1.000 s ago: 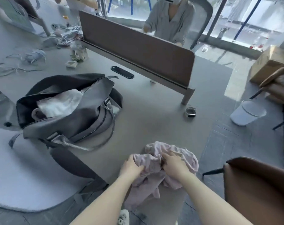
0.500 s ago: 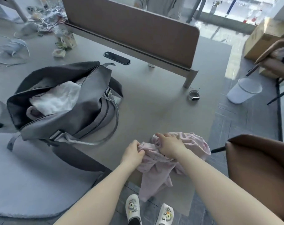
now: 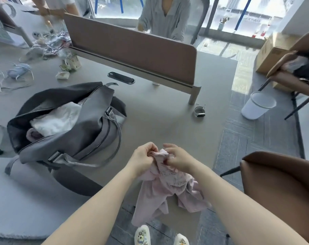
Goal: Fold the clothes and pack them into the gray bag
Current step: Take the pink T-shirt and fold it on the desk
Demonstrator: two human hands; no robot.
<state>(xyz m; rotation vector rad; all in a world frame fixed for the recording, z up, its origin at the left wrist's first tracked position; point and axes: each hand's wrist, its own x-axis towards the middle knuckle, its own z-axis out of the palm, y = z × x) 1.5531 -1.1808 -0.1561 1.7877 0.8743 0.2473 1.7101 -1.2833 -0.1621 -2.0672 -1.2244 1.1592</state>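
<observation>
Both hands hold a pale pink garment [image 3: 165, 188] by its top edge above the near edge of the beige table [image 3: 164, 119]; the left hand [image 3: 144, 159] and right hand [image 3: 176, 159] pinch the fabric close together, and the rest hangs crumpled below them. To the left the gray bag [image 3: 76, 138] lies open on the table with a white garment [image 3: 58, 119] inside. A smartwatch [image 3: 199, 112] sits farther back by the brown divider panel [image 3: 132, 48].

left hand [image 3: 144, 157]: lower centre of frame, fingers curled, pinching cloth | right hand [image 3: 177, 159]: just beside it, pinching too | forearms: bare, converging from bottom edge
</observation>
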